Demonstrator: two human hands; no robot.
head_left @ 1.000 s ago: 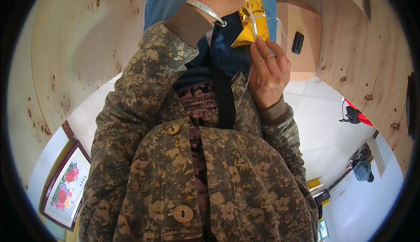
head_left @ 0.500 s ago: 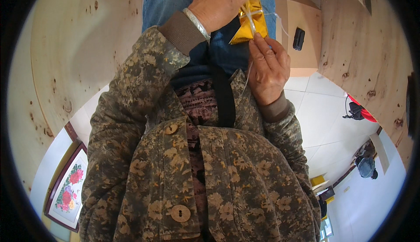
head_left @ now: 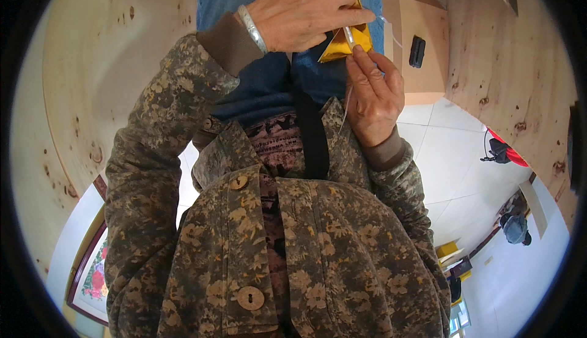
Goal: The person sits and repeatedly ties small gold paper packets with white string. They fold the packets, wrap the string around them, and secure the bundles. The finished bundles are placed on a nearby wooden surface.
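Observation:
A shiny gold foil packet (head_left: pixel 342 47) is held above my jeans-covered legs, with a thin white cord (head_left: pixel 349 36) lying across it. At its lower corner, my right hand (head_left: pixel 374 90) pinches the packet and cord between thumb and fingers. More cord trails down from that hand along my jacket. My left hand (head_left: pixel 306 14), with a silver bracelet at the wrist, reaches over the packet's upper part. Its fingers are stretched across the foil and hide much of it. A loop of cord shows just right of the left fingertips.
Pale wooden boards with knots (head_left: pixel 85 81) stand at both sides. A cardboard box (head_left: pixel 428 75) with a small black object (head_left: pixel 417 52) on it is beyond my right hand. A red and black item (head_left: pixel 506 152) lies farther right. A framed flower picture (head_left: pixel 92 277) is at lower left.
My left hand has moved a little left and its bent fingers have stretched out over the foil packet. The right hand keeps its pinch in nearly the same place.

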